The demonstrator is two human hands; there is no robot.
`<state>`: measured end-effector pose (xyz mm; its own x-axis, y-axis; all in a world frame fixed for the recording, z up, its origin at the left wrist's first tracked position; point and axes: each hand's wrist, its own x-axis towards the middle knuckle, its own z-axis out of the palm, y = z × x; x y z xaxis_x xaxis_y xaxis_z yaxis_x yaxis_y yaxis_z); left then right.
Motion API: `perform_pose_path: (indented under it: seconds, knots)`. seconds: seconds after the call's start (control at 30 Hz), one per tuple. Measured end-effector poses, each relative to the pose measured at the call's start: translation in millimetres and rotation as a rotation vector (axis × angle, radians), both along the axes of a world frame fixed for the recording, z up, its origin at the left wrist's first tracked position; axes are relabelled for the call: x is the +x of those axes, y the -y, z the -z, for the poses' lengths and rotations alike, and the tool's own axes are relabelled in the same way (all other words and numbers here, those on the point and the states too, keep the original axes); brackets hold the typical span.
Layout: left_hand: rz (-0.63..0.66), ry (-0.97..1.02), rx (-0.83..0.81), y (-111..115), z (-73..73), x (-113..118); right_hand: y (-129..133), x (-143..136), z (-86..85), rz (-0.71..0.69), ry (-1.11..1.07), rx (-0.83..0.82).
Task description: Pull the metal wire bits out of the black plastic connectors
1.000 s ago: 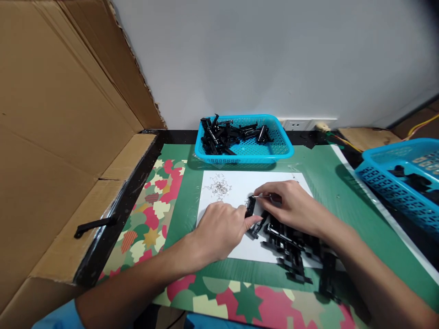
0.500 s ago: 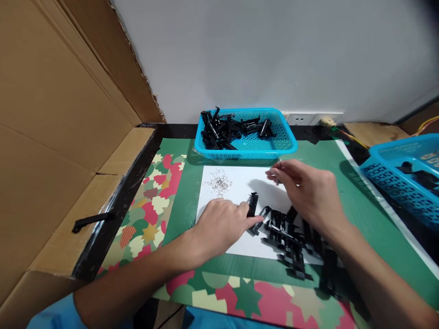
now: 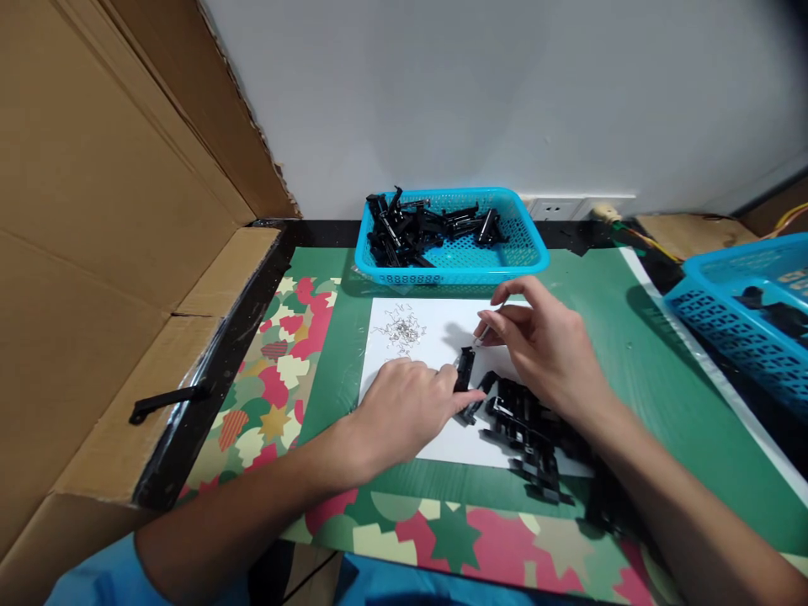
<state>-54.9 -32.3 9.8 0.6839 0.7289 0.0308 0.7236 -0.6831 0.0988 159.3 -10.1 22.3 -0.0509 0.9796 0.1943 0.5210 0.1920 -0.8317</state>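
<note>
My left hand [image 3: 407,406] is closed around a black plastic part [image 3: 465,367], whose upper end sticks out past the fingers. My right hand [image 3: 548,347] pinches a thin, light metal tool [image 3: 485,334]; its tip points down toward the upper end of that part, and I cannot tell whether they touch. Beyond my left hand, a pile of tiny bent wire pieces [image 3: 404,332] lies on a white sheet [image 3: 435,316]. Below my right hand is a heap of similar black plastic parts [image 3: 527,429], partly hidden by the forearm.
A blue basket [image 3: 451,276] holding several black parts stands at the back by the wall. Another blue basket [image 3: 745,328] is on the right. Cardboard [image 3: 94,252] walls the left side, with a single black part [image 3: 167,402] on its ledge. Wall sockets [image 3: 555,208] sit behind.
My right hand has moved left and slightly toward me, bringing the thin tool close to the black part. The left hand keeps its hold. The view has shifted slightly.
</note>
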Motion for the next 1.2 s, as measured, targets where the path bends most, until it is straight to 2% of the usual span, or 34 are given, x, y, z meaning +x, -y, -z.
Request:
perform_pose_path:
  seconds: [0.27,0.6,0.9,1.03,1.2]
  knots:
    - [0.000,-0.009,-0.015,1,-1.4,0,0,-4,0.8,-0.034,0.135,0.014]
    - [0.035,-0.034,-0.018,-1,-5.3,-3,0,-4,4.2,-0.037,0.146,0.014]
    - [0.022,-0.004,-0.050,-2,-4.5,-3,8,-18,2.9,0.023,0.235,0.080]
    - [0.008,-0.012,-0.050,0,-6.2,-1,7,-15,-4.3,0.023,0.177,0.085]
    - [0.014,0.089,-0.038,4,-12.1,2,-2,3,-25.2,0.121,-0.015,0.174]
